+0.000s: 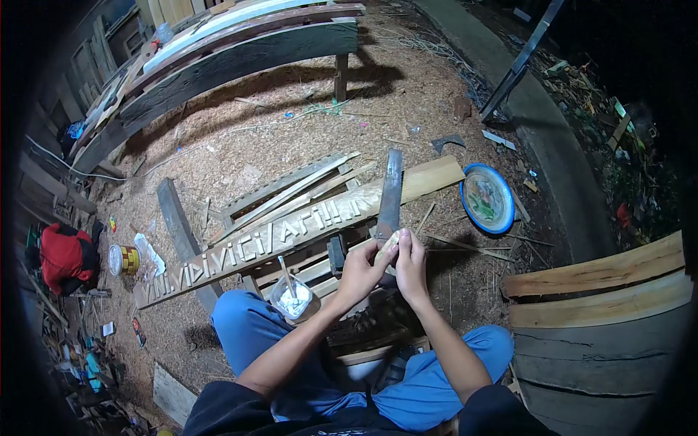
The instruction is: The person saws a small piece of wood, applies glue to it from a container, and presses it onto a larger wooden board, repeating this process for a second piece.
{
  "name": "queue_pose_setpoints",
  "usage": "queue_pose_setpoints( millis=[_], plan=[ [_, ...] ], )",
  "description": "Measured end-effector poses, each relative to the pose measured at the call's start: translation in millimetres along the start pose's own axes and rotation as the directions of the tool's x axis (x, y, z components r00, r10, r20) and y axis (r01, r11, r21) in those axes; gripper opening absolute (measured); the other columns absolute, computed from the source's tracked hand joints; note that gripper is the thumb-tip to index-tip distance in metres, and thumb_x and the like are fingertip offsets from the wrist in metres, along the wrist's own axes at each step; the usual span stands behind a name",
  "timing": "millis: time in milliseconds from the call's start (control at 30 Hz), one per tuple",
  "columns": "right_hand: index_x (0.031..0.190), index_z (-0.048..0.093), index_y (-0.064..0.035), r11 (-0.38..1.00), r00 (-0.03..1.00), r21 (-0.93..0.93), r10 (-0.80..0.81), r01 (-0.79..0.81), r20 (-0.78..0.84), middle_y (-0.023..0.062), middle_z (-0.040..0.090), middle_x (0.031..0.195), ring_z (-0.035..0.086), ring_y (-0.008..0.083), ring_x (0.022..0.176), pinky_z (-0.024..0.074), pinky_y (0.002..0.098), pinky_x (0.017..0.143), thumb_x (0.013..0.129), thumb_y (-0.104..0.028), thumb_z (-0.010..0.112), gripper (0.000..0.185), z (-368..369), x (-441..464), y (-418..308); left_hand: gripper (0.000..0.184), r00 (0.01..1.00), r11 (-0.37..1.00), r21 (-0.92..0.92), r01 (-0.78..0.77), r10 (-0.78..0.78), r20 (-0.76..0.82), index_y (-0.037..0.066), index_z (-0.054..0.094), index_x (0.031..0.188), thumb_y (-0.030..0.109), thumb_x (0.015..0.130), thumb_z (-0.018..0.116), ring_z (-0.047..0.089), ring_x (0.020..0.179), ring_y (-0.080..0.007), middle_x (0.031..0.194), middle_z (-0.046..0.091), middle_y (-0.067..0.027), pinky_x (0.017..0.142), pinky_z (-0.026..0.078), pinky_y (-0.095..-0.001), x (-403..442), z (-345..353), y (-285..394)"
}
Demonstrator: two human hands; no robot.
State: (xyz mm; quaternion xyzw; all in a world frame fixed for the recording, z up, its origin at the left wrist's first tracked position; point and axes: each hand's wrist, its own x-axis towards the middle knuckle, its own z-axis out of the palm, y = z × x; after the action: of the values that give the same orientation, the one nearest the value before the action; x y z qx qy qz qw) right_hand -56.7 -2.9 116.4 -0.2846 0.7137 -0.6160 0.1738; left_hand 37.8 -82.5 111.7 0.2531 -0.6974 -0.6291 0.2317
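Observation:
My left hand (361, 275) and my right hand (411, 272) meet in front of me, fingers pinched on a small pale piece (389, 247) that looks like wood. Right behind them a handsaw (391, 190) points away from me across a long wooden board (432, 178). Its handle end is partly hidden by my hands, and I cannot tell whether they touch it. Raised wooden letters (280, 236) run along the board. Below the board, near my left knee, a clear tub (298, 308) holds white paste with a stick (286, 272) standing in it.
A blue-rimmed basin (486, 198) sits right of the board's far end. Planks (603, 283) lie at the right. A wooden bench (247, 67) stands at the back. A yellow-patterned bucket (123, 260) and red cloth (62, 256) are at the left. Wood shavings cover the ground.

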Motion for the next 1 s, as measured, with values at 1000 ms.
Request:
queue_pose_setpoints(
  millis=[1000],
  plan=[
    [0.081,0.068,-0.0008,0.990,0.996,-0.143,0.007,-0.020,-0.087,-0.0007,0.059,0.070,0.054,0.0061,0.065,0.0441,0.0239,0.061,0.081,0.002,0.073,0.005,17,-10,11,0.041,0.981,0.983,0.149,0.111,-0.085,-0.175,0.001,0.066,0.090,0.040,0.099,0.061,0.060,0.051,-0.0252,0.060,0.061,-0.0142,0.053,0.045,-0.0397,27,-33,-3]
  ],
)
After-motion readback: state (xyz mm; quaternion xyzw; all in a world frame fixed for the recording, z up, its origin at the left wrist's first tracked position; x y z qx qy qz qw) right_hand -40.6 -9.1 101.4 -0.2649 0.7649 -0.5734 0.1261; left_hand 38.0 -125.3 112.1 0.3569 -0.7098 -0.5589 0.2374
